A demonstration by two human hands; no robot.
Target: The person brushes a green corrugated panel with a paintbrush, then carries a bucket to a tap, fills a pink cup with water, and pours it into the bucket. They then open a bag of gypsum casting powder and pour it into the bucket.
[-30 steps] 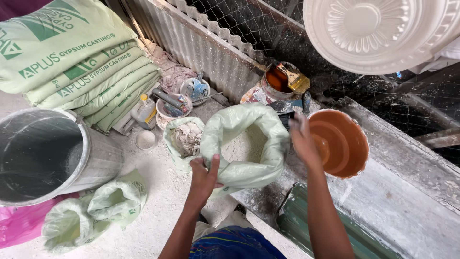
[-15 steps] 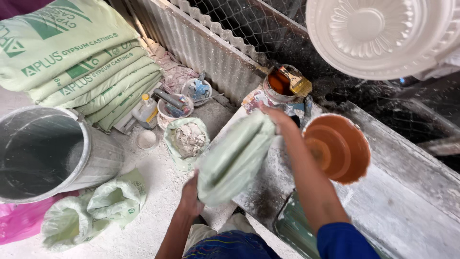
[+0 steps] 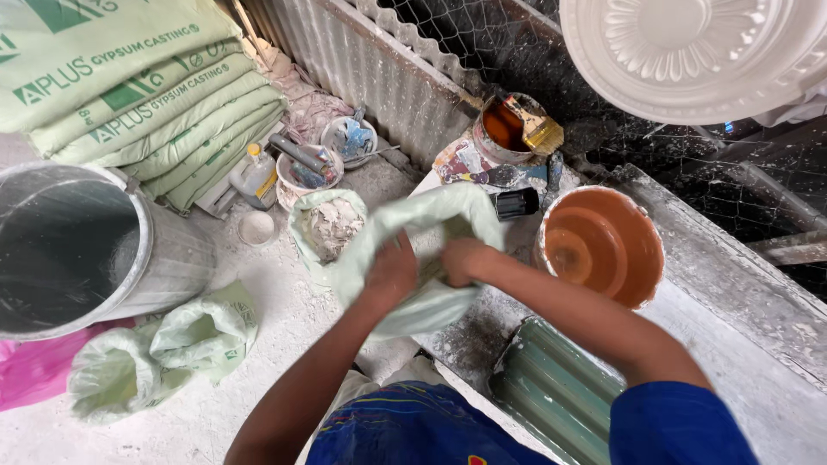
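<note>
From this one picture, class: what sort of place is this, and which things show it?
Probably a plaster-casting workshop: stacked green sacks, a white moulded ceiling rose, and powder-dusted floor around an orange bucket. Both hands work an open sack.

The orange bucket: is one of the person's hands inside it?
No. The orange bucket stands apart with nothing reaching in; the left hand and right hand both grip the pale green sack.

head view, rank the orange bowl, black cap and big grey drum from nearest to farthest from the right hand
1. black cap, just beyond the right hand.
2. orange bowl, off to its right.
3. grey drum, far left, past the pale green sack.
</note>
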